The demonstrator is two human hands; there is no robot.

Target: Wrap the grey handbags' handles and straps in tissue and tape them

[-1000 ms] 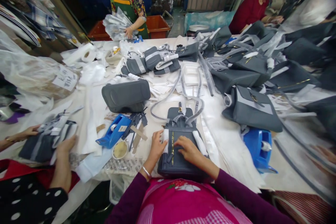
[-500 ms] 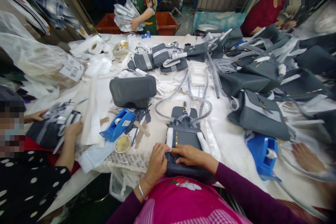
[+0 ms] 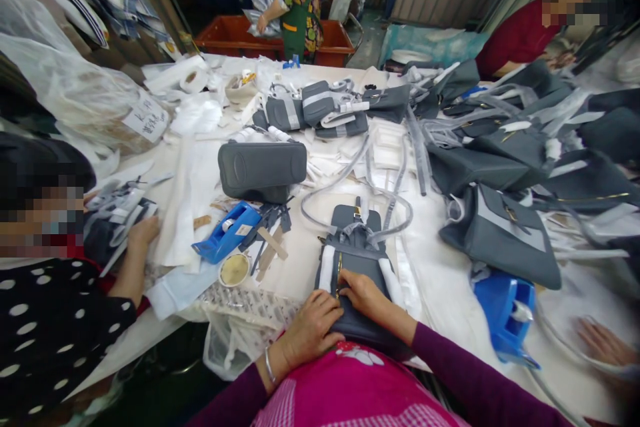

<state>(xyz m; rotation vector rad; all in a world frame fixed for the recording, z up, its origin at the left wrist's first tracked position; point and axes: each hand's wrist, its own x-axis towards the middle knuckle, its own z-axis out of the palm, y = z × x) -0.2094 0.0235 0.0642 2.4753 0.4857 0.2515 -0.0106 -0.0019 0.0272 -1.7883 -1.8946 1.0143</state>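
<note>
A dark grey backpack (image 3: 360,259) lies flat on the table in front of me, with white wrapping along both sides of its front and straps in clear plastic at its top. A gold zipper (image 3: 340,263) runs lengthwise on the front. My right hand (image 3: 367,295) is closed in a pinch at this zipper; the zipper pull is hidden by the fingers. My left hand (image 3: 315,321) lies over the bag's lower left part, fingers stretched out and close together, pressing on it beside the zipper's near end.
Left of the bag are a blue tape dispenser (image 3: 227,232), a round tin (image 3: 235,269) and cardboard strips (image 3: 271,257). Another grey bag (image 3: 263,170) stands beyond. A wrapped bag (image 3: 505,233) and second blue dispenser (image 3: 505,310) are at right. Co-workers sit on both sides.
My left hand has moved from the zipper's side down onto the lower bag and flattened. My right hand has drawn into a pinch at the zipper. The view has shifted slightly.
</note>
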